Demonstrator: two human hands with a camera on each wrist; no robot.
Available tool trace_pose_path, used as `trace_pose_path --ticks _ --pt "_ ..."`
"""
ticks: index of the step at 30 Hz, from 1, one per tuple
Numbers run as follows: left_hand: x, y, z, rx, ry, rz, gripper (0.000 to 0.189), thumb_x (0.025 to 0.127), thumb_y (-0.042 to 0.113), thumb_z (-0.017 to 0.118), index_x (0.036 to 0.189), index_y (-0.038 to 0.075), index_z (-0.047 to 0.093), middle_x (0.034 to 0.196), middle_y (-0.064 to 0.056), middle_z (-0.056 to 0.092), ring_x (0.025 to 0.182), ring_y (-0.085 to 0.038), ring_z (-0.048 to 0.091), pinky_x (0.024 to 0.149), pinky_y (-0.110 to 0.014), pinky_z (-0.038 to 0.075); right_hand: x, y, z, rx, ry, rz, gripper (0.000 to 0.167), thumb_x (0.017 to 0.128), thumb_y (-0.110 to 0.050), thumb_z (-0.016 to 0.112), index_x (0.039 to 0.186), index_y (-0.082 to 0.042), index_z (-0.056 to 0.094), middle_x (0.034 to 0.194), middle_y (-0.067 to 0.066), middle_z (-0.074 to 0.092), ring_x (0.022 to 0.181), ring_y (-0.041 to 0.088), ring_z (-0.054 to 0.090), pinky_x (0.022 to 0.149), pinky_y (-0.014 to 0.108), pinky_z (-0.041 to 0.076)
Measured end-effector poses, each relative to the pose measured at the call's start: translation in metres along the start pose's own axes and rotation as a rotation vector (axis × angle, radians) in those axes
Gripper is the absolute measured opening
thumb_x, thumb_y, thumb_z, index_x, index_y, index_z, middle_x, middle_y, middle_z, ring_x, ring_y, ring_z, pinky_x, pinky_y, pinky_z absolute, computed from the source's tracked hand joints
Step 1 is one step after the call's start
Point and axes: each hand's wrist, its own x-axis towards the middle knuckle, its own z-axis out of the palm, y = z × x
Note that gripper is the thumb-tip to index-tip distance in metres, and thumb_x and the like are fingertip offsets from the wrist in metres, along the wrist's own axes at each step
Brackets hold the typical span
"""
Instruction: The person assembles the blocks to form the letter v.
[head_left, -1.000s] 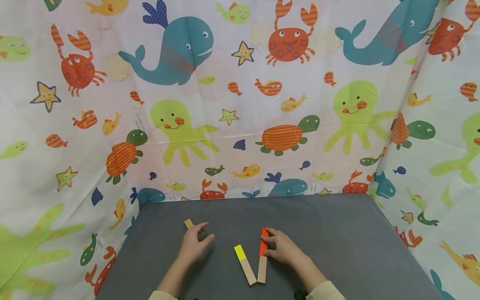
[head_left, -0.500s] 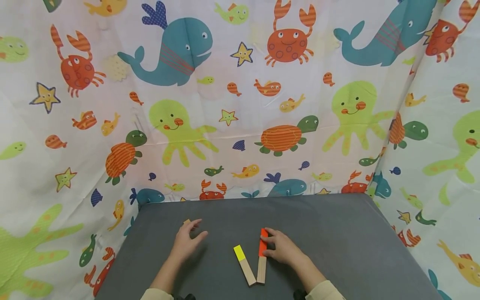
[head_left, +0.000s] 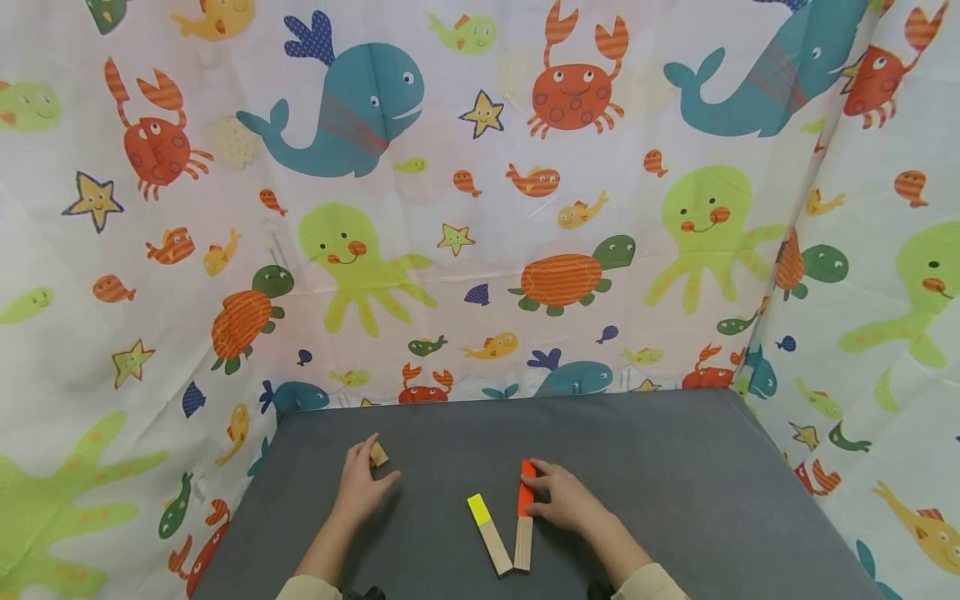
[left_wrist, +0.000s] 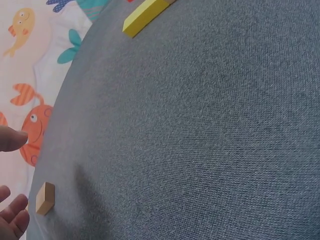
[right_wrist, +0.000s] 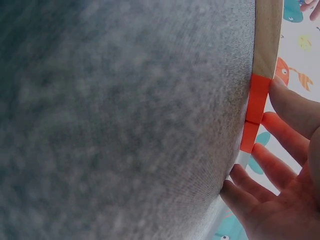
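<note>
At the left of the head view, my left hand (head_left: 362,483) is beside a small plain wooden block (head_left: 379,454). The left wrist view shows a gap between its thumb (left_wrist: 12,139) and fingers (left_wrist: 12,217); the block (left_wrist: 45,199) rests on the cloth by the fingertips. With its fingertips my right hand (head_left: 566,497) touches the red part (head_left: 527,490) of a narrow row of blocks. The right wrist view reveals a seam between two red pieces, and the thumb (right_wrist: 292,105) and fingers (right_wrist: 272,165) lie along one side. Plain wood (head_left: 523,542) continues the row nearer me.
A yellow block (head_left: 478,508) and a plain wooden length (head_left: 495,546) form a slanted row, its near end meeting the red row's near end. Grey cloth (head_left: 637,467) covers the table. A curtain (head_left: 480,208) printed with sea animals hangs behind and at the sides.
My left hand has moved left, and more of the small wooden block shows to the right of its fingers. My right hand keeps its place on the red part.
</note>
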Motion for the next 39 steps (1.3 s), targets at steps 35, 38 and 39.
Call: trace_pose_path --ticks 35,38,39 --pt "0.026 -0.021 0.01 0.06 -0.075 -0.056 0.082 0.088 0.011 0.075 0.154 -0.005 0.03 0.15 -0.033 0.031 0.107 -0.035 0.059 0.094 -0.051 0.052 0.0 0.0 0.001 0.011 -0.007 0.013 0.058 0.086 -0.03 0.081 0.139 -0.015 0.063 0.157 0.013 0.041 0.142 0.044 0.04 0.111 0.066 0.037" --pt "0.027 -0.021 0.012 0.073 -0.069 -0.062 0.08 0.088 0.009 0.074 0.153 -0.006 0.031 0.146 -0.033 0.033 0.108 -0.035 0.058 0.095 -0.051 0.052 0.0 0.0 0.001 0.013 -0.001 0.007 0.058 0.086 -0.029 0.081 0.139 -0.014 0.063 0.157 0.013 0.041 0.141 0.044 0.041 0.111 0.066 0.037" --pt "0.027 -0.021 0.012 0.075 -0.066 -0.064 0.079 0.088 0.008 0.074 0.153 -0.007 0.031 0.145 -0.034 0.034 0.109 -0.037 0.057 0.096 -0.053 0.051 0.0 0.0 0.001 0.012 0.0 0.005 0.058 0.086 -0.029 0.081 0.139 -0.014 0.063 0.157 0.014 0.042 0.141 0.044 0.041 0.111 0.066 0.037"
